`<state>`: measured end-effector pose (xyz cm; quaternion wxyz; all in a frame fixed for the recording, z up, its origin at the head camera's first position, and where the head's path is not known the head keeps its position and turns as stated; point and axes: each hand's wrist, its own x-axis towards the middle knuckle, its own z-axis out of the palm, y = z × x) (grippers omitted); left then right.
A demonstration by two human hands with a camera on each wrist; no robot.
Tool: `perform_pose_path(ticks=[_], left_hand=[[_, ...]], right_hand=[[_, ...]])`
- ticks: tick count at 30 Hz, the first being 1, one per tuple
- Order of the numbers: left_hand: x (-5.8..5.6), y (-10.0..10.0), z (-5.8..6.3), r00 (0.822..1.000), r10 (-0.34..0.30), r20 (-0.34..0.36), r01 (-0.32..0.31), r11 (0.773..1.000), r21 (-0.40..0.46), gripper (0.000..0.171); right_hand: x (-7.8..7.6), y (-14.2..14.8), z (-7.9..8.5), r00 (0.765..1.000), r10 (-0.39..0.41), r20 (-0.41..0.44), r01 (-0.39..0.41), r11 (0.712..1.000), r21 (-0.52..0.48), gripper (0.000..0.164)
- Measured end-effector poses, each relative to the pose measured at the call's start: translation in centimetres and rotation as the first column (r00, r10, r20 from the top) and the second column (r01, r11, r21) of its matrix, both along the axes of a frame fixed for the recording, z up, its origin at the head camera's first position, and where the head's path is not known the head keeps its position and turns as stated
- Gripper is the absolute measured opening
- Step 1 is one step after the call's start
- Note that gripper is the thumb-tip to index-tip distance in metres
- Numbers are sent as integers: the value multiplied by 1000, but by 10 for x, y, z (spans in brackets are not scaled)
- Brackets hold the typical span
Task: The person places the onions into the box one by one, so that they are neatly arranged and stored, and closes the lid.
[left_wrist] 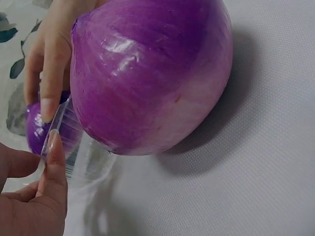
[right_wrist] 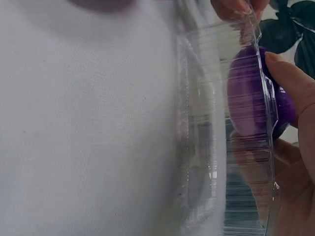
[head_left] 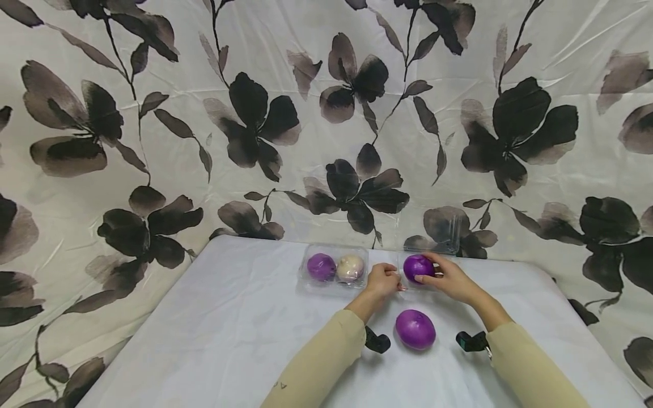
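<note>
My right hand (head_left: 451,279) grips a glossy purple onion (head_left: 417,267) between thumb and fingers, inside or just above a clear plastic box. In the right wrist view, the box's ribbed wall (right_wrist: 202,162) stands in front of the onion (right_wrist: 246,93). At the box's near left, my left hand (head_left: 381,282) pinches its clear rim; the left wrist view shows thumb and finger on that edge (left_wrist: 51,132). Closer to me, a larger purple onion (head_left: 415,330) lies untouched on the white cloth, filling much of the left wrist view.
A second clear box (head_left: 334,288) stands to the left, holding a purple onion (head_left: 321,267) and a cream-white onion (head_left: 350,267). The open box's clear lid (head_left: 449,235) leans up behind it. A flower-printed sheet (head_left: 352,113) hangs behind the white-covered table (head_left: 229,340).
</note>
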<state>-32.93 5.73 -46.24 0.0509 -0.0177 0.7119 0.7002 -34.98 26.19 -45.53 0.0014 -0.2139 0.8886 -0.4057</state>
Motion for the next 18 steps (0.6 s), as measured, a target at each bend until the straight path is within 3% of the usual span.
perform_pose_path(ticks=[11, 18], left_hand=[[1, -2, 1, 1000, 4, 0, -4, 1000, -6, 27], [1, -3, 3, 1000, -7, -16, 7, 1000, 18, 27]], right_hand=[[-9, -5, -5, 995, 97, 34, -99, 993, 64, 72], [-12, -9, -1, 993, 113, 40, -116, 989, 90, 68]])
